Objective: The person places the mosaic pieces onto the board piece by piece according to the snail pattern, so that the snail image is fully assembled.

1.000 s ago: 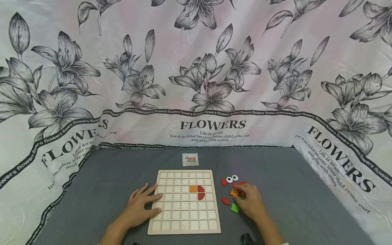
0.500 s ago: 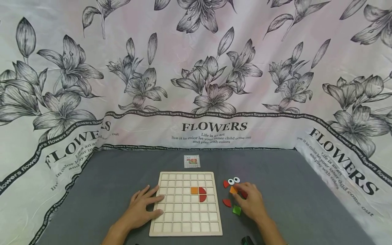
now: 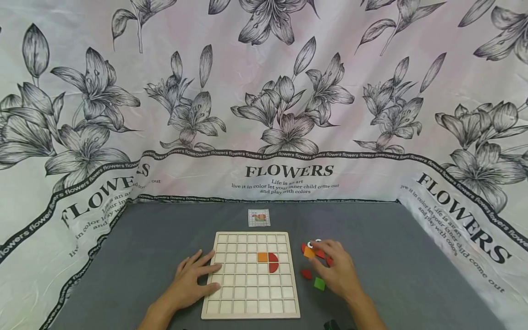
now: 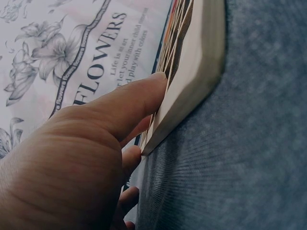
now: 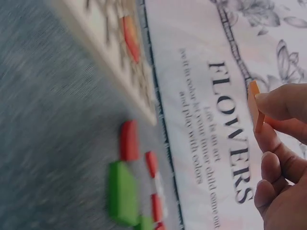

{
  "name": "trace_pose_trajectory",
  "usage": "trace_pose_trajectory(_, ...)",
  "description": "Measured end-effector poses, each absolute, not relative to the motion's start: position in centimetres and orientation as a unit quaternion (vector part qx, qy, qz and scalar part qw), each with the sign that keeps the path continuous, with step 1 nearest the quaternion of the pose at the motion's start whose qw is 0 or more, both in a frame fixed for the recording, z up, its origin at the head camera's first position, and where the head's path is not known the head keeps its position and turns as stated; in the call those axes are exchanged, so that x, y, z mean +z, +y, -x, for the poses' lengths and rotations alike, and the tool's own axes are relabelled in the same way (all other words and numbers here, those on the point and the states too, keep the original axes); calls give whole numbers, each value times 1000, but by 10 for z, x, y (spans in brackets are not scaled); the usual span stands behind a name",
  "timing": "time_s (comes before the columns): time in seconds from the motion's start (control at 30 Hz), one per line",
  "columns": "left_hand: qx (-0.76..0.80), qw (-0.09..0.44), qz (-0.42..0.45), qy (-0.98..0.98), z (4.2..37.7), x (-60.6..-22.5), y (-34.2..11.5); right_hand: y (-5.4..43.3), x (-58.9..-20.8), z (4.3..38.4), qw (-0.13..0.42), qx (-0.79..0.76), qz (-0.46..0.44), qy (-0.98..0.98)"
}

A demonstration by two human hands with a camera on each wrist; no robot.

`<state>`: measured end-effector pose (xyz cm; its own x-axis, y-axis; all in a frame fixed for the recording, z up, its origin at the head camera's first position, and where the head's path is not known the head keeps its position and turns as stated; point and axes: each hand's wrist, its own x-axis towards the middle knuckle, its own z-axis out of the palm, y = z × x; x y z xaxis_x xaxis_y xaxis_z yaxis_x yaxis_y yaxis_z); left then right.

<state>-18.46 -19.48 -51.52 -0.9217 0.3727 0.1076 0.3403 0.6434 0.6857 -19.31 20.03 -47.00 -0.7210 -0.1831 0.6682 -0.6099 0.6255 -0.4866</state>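
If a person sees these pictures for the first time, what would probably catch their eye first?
Probably the flower-printed backdrop, which fills the upper part of the head view with its large word "FLOWERS". Next might come the pale grid board on the gray table, with an orange square and two red quarter-circles in its cells. To its right, the right hand pinches a bright orange tile.
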Motion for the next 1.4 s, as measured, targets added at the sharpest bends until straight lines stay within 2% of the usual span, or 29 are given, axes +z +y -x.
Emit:
trace_pose_trajectory(0.5, 376, 22, -196, 905, 185, -514, -195, 172, -441, 190, 291, 413, -305, -807)
trace_pose_trajectory(0.8, 374, 20, -196, 906, 185, -514, -194, 149, -439, 193, 234, 433, -285, -823)
trace_pose_trajectory(1.2, 375, 22, -192, 907, 184, -512, -194, 122, -453, 201, 202, 448, -287, -823)
trace_pose_trajectory(1.4, 373, 23, -185, 909, 184, -513, -194, 114, -466, 203, 165, 449, -271, -835)
